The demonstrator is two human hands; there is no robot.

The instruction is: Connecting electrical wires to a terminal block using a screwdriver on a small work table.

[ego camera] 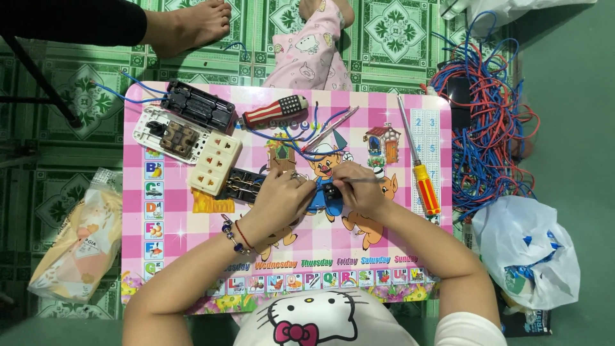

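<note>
Left hand [280,192] grips black module [332,194]; right hand [359,186] drives thin tool [371,180] into it. Wiring unfinished: 2 sockets [215,163] on worktop [359,240] opened, unwired.

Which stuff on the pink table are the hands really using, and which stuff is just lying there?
In use:
- small black part, held by left hand
- thin tool, held in right hand

Just lying about:
- yellow-handled screwdriver
- striped-handled screwdriver
- cream socket plate
- tangle of red and blue wires
- white plastic bag
</note>
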